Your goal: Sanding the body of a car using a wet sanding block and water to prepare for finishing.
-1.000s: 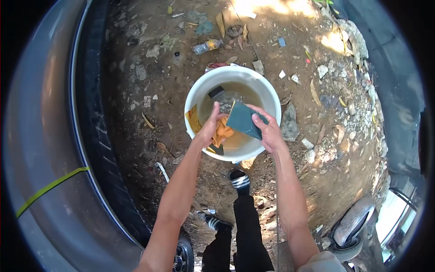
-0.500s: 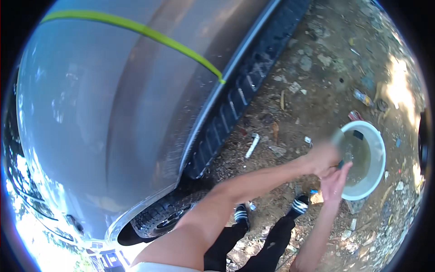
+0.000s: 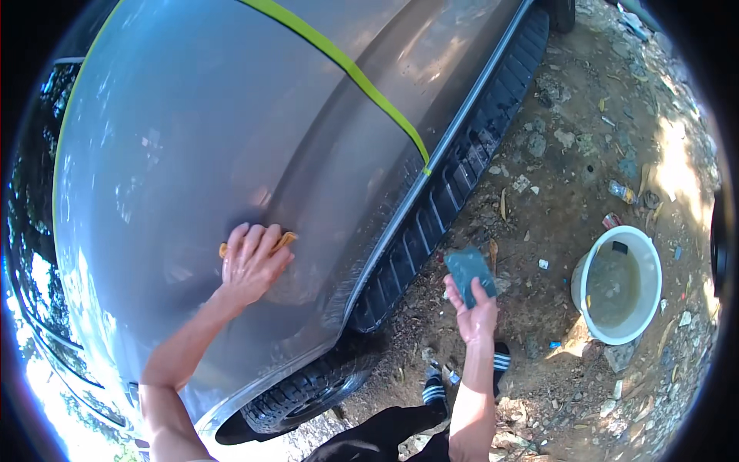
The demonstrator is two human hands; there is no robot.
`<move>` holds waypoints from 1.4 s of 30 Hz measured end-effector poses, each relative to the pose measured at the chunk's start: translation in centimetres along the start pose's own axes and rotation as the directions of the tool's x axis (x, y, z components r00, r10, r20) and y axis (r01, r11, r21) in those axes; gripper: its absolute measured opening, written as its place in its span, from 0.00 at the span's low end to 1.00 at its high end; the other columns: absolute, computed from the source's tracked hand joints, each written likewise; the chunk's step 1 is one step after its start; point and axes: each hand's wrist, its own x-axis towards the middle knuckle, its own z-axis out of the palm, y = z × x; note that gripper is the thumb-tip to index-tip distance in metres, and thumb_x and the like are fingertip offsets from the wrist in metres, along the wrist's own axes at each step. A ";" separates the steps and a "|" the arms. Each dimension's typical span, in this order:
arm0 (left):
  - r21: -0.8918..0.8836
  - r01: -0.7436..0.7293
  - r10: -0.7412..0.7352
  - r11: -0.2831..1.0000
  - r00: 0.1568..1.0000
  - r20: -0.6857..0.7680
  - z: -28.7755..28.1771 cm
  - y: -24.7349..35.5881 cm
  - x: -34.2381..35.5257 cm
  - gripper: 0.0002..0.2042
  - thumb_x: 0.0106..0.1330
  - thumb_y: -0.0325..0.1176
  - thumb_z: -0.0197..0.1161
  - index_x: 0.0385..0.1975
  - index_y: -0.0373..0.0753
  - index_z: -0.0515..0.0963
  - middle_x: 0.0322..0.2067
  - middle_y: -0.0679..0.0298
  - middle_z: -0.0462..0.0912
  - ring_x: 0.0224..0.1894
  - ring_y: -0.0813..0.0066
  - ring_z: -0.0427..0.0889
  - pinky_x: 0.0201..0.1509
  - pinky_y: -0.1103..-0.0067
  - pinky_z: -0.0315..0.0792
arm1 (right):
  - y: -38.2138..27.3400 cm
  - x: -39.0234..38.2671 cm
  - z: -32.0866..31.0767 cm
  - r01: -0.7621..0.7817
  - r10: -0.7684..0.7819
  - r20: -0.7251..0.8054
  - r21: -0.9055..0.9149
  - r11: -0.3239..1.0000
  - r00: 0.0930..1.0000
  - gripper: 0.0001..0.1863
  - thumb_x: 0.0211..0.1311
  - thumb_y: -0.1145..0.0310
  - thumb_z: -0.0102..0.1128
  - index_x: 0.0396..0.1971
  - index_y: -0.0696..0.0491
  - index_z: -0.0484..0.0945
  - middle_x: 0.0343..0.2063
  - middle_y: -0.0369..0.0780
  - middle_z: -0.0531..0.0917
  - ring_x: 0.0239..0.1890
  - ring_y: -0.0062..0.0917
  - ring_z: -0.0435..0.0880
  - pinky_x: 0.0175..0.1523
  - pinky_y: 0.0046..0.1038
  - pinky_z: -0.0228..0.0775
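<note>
Two hands show, the left hand (image 3: 251,264) curled over one orange cloth (image 3: 285,240) against the grey vehicle panel (image 3: 208,146), the right hand (image 3: 479,314) gripping one green sheet (image 3: 465,266), with one yellow-green strip (image 3: 346,65) farther off and one white bucket (image 3: 583,279) at right.

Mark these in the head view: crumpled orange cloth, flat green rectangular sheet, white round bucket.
Crumpled orange cloth (image 3: 285,241): head view, exposed right end.
Flat green rectangular sheet (image 3: 466,266): head view, middle of broad face.
White round bucket (image 3: 580,292): head view, outer wall on the left.
</note>
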 end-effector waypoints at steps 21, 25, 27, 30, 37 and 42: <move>-0.005 -0.263 0.259 0.965 0.947 0.187 4.1 2.4 0.6 0.09 0.54 0.37 0.64 0.34 0.45 0.81 0.48 0.63 0.75 0.54 0.64 0.70 0.58 0.67 0.63 | 1.8 -0.2 -8.0 -0.063 0.044 -0.140 -0.131 0.989 0.989 0.24 0.67 0.73 0.53 0.61 0.64 0.65 0.55 0.53 0.77 0.58 0.45 0.78 0.60 0.47 0.76; -0.081 -0.167 0.183 0.983 0.948 0.262 2.1 7.4 -17.8 0.12 0.54 0.38 0.59 0.36 0.42 0.81 0.52 0.61 0.74 0.58 0.61 0.70 0.62 0.65 0.63 | 8.0 -2.0 -6.6 -0.106 0.084 -0.101 -0.247 0.963 0.991 0.22 0.76 0.57 0.49 0.59 0.57 0.70 0.51 0.43 0.80 0.52 0.37 0.81 0.57 0.44 0.75; -0.137 -0.114 0.147 0.984 0.953 0.263 1.6 9.7 -24.2 0.12 0.53 0.38 0.59 0.36 0.43 0.82 0.51 0.62 0.75 0.57 0.63 0.71 0.61 0.67 0.64 | 9.8 -2.6 -6.9 -0.203 0.181 -0.125 -0.197 0.959 0.976 0.26 0.76 0.49 0.46 0.58 0.57 0.70 0.50 0.42 0.80 0.49 0.39 0.81 0.57 0.43 0.75; -0.181 -0.054 0.102 0.982 0.957 0.271 2.0 11.9 -26.5 0.10 0.54 0.37 0.59 0.33 0.44 0.82 0.49 0.64 0.77 0.55 0.68 0.73 0.58 0.71 0.66 | 10.6 -2.8 -7.7 -0.257 0.247 -0.078 -0.190 0.948 0.966 0.29 0.75 0.46 0.45 0.58 0.57 0.69 0.51 0.44 0.78 0.51 0.41 0.81 0.58 0.43 0.76; -0.150 0.129 -0.143 0.980 0.986 -0.085 10.7 12.7 -8.6 0.09 0.53 0.36 0.61 0.31 0.42 0.80 0.49 0.60 0.77 0.54 0.64 0.74 0.60 0.67 0.66 | 8.6 3.8 -1.1 -0.030 0.120 0.126 -0.558 0.829 0.985 0.28 0.75 0.51 0.49 0.62 0.58 0.68 0.54 0.45 0.78 0.60 0.34 0.76 0.66 0.40 0.67; 0.240 0.344 -0.195 0.908 0.853 -0.484 8.5 3.0 10.7 0.10 0.51 0.36 0.63 0.35 0.47 0.79 0.52 0.60 0.77 0.55 0.59 0.76 0.59 0.60 0.68 | 2.8 13.8 11.1 0.905 -0.166 0.893 -0.425 -0.009 0.418 0.33 0.74 0.63 0.51 0.70 0.66 0.54 0.70 0.57 0.59 0.74 0.45 0.57 0.74 0.35 0.50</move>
